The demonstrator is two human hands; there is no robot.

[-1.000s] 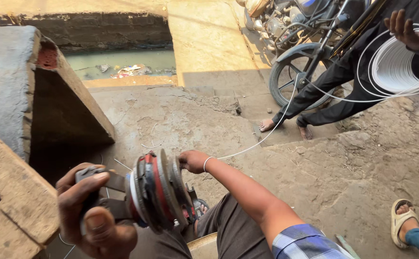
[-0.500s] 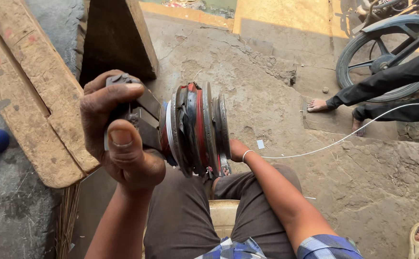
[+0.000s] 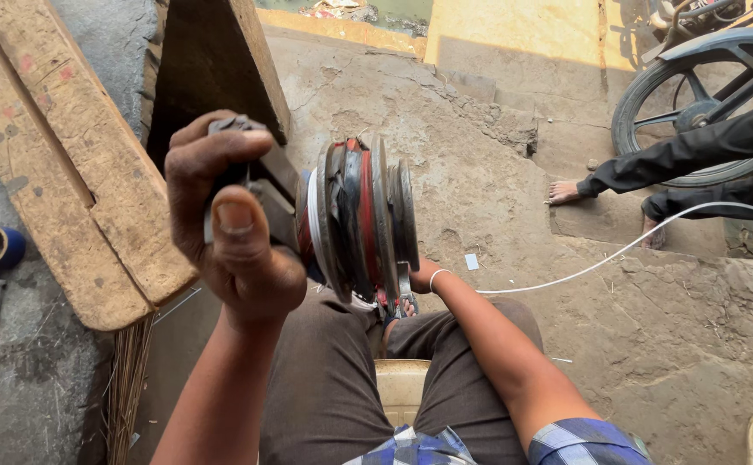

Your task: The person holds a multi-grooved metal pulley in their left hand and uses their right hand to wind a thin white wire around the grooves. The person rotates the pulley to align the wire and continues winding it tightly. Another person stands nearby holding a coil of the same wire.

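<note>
Spool [image 3: 361, 220] raised closer, left hand [image 3: 230, 220] clamped on its handle, right hand hidden behind it

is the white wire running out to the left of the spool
No, the white wire leads off to the right from the spool, across the dirt ground toward the bicycle wheel.

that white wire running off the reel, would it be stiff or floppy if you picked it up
Probably springy rather than limp: the white wire runs from the reel in one smooth arc above the ground, without sagging flat. It looks thin, so likely light and easily bent. Its smooth coating may slip through the fingers; the left hand grips the reel's handle, not the wire.
</note>
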